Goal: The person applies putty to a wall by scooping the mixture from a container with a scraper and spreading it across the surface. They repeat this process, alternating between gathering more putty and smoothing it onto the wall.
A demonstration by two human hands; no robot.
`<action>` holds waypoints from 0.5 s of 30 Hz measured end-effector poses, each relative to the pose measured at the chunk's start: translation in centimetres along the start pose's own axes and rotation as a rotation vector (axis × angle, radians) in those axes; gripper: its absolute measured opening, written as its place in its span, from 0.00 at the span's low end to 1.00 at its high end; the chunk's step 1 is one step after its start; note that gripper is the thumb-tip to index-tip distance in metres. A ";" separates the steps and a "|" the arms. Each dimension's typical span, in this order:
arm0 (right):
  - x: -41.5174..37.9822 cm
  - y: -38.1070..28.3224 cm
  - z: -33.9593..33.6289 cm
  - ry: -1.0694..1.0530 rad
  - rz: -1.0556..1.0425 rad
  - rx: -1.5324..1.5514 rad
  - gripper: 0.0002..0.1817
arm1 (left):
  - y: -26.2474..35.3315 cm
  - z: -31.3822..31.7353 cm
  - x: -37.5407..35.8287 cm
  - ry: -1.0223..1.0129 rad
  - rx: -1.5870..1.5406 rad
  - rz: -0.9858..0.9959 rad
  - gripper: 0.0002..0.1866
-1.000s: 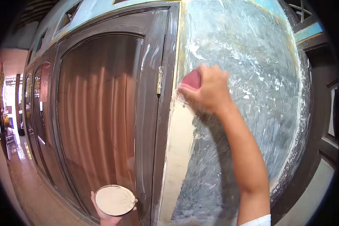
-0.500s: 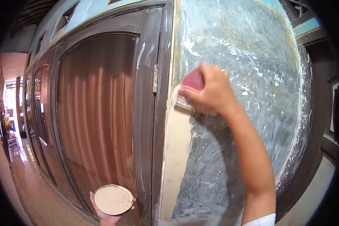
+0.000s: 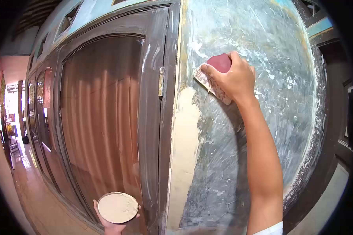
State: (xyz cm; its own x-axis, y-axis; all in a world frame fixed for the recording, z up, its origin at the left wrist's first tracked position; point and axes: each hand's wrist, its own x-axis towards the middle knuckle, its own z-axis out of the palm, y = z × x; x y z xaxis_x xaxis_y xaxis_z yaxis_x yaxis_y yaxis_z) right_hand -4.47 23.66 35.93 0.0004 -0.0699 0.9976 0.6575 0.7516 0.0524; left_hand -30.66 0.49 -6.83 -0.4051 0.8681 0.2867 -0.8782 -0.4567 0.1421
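My right hand [image 3: 240, 78] is closed on a plastering trowel with a rounded dark red handle. Its putty-smeared blade [image 3: 208, 84] is tilted, close over the bare grey-blue wall [image 3: 219, 168]. Below and left of the blade, a smooth cream strip of putty [image 3: 183, 152] runs down the wall beside the door frame. Low in the view, my left hand [image 3: 110, 227] supports a round bowl [image 3: 126, 222] from beneath, fingers curled around its sides. Cream putty [image 3: 117, 206] fills it, its surface rougher at the right.
Left of the strip stands a dark wooden door [image 3: 148, 129] with a hinge [image 3: 161, 82] and a glass pane, a brown curtain [image 3: 102, 117] behind it. A tiled walkway [image 3: 33, 188] stretches along the far left. Another dark frame [image 3: 333, 117] borders the wall at right.
My right hand has moved up and to the right with the trowel, off the top of the cream strip, and the blade has turned. My left hand and the bowl stay in place.
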 end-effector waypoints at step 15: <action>-2.9 -3.0 0.8 -0.258 -0.321 -0.115 0.42 | 0.4 -0.6 -1.2 0.006 0.116 0.083 0.56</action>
State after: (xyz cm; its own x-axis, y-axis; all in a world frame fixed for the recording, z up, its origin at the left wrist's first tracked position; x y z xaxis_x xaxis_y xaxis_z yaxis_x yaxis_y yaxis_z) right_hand -7.02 22.16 32.87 -0.3969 -0.1114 0.9111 0.6733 0.6392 0.3715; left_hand -30.72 -0.58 -7.68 -0.4767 0.8275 0.2966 -0.8065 -0.5459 0.2268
